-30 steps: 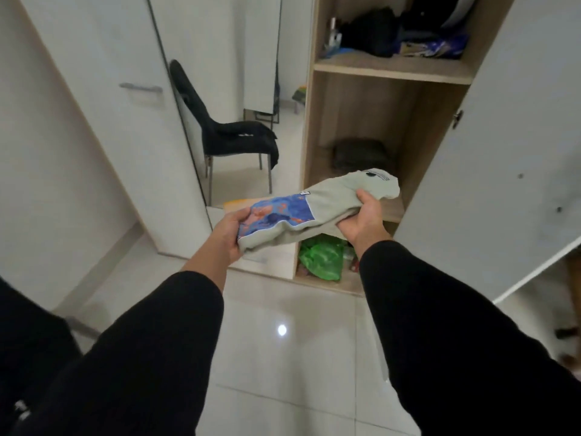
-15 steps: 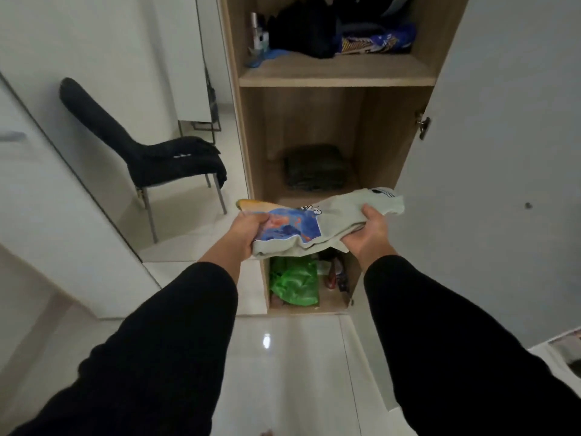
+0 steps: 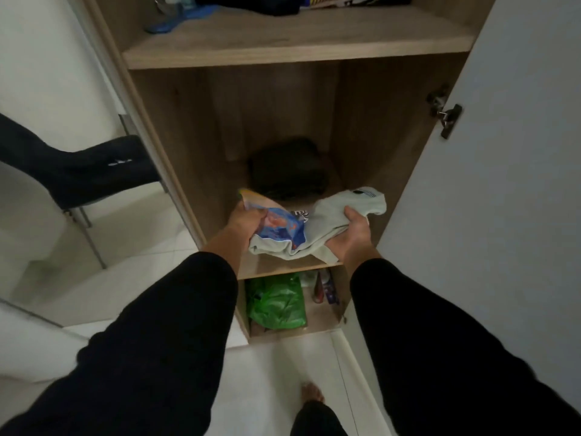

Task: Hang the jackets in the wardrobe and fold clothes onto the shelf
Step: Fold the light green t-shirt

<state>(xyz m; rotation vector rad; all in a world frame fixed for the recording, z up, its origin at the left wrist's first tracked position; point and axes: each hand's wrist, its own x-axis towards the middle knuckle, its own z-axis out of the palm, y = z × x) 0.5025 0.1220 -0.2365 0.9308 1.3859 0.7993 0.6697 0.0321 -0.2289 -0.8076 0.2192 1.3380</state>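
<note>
A folded pale grey-green shirt (image 3: pixel 327 220) with a blue and orange print is held between both hands over the front of the wardrobe's middle shelf (image 3: pixel 283 269). My left hand (image 3: pixel 243 225) grips its printed left end. My right hand (image 3: pixel 353 231) grips its right end from below, thumb on top. A dark folded garment (image 3: pixel 287 168) lies at the back of the same shelf, behind the shirt. Whether the shirt touches the shelf board is hidden by the cloth.
The open white wardrobe door (image 3: pixel 509 184) stands close on the right. An upper shelf (image 3: pixel 283 42) carries dark clothes and blue items. A green bag (image 3: pixel 276 302) sits in the bottom compartment. A black chair (image 3: pixel 78 174) stands at left; my foot (image 3: pixel 311 396) is on the tiled floor.
I have come closer to the wardrobe, and both hands have carried the shirt forward into the middle shelf opening.
</note>
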